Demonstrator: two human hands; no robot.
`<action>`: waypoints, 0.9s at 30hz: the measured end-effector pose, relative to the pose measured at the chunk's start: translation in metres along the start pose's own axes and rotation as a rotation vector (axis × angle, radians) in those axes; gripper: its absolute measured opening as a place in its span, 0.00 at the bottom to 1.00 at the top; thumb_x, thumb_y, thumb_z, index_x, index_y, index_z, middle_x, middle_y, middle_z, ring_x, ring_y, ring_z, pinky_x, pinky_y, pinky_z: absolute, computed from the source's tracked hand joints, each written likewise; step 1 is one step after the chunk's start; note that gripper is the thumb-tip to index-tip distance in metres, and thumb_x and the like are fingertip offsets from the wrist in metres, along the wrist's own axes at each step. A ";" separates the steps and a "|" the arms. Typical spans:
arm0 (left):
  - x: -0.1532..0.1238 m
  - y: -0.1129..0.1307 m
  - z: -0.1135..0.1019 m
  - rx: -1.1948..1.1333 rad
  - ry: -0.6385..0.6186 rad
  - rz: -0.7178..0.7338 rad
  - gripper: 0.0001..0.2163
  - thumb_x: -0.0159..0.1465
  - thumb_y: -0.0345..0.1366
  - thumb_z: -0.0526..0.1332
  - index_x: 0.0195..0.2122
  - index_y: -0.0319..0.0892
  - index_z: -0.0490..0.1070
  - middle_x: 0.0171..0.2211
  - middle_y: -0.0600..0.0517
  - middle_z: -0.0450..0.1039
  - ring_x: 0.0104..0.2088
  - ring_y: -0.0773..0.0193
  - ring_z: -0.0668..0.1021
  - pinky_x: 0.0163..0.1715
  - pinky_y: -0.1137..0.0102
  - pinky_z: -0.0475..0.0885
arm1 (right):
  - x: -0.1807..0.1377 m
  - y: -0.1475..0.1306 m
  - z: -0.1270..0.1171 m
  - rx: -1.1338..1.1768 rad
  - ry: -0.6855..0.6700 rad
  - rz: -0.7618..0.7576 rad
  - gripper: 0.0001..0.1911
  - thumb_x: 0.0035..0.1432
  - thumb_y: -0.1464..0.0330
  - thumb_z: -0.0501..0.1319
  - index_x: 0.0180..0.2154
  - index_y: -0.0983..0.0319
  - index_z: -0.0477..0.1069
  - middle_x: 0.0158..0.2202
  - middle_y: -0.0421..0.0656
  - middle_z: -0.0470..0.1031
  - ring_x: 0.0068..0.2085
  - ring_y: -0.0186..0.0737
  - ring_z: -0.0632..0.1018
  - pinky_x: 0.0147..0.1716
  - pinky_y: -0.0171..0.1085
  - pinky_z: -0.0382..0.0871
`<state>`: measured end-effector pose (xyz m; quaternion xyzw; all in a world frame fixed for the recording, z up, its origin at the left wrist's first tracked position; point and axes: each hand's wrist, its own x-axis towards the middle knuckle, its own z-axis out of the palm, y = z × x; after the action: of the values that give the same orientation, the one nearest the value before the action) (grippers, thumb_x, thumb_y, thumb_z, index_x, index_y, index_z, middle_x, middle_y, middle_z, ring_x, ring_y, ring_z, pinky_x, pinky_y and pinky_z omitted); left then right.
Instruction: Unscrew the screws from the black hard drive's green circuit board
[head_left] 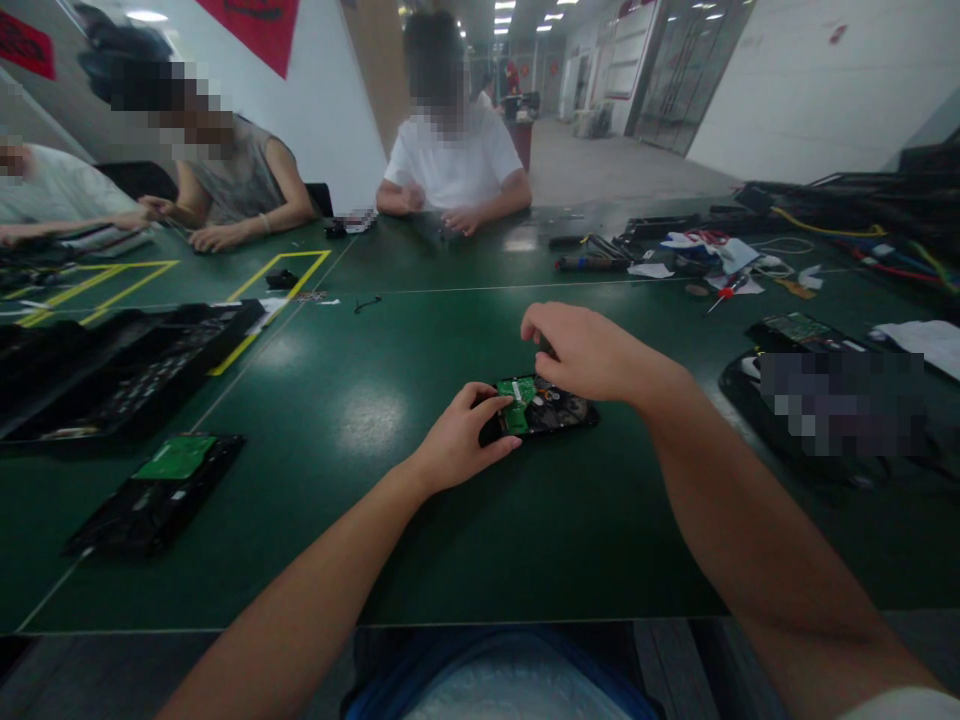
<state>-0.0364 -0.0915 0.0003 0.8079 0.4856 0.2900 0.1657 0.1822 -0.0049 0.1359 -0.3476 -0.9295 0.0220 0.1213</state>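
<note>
A black hard drive (566, 412) with a green circuit board (517, 398) lies flat on the green table in front of me. My left hand (471, 432) grips its left end, thumb along the near edge and fingers over the far side and the board. Just above the drive's far edge is my right hand (577, 350), its fingers curled and pinched together. A small dark patch shows between those fingers; whether it is a held item I cannot make out. Off to the left lies a similar black unit (161, 490) with a green board, touched by neither hand.
A long black casing (127, 370) sits at the left by yellow tape lines. A red-tipped screwdriver (724, 294), cables and paper scraps lie at the right, with a black bundle (840, 410) nearer. Several people sit across the table, including one in a white shirt (457, 165).
</note>
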 end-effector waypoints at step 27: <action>0.001 -0.001 0.000 0.009 -0.008 -0.010 0.27 0.68 0.48 0.68 0.65 0.48 0.70 0.61 0.43 0.65 0.61 0.47 0.74 0.63 0.49 0.75 | 0.000 0.004 0.002 0.042 0.038 0.062 0.15 0.61 0.73 0.59 0.51 0.62 0.71 0.48 0.51 0.81 0.45 0.48 0.79 0.42 0.41 0.65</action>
<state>-0.0371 -0.0906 0.0001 0.8072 0.4905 0.2837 0.1653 0.1841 -0.0015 0.1334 -0.3739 -0.9152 0.0388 0.1454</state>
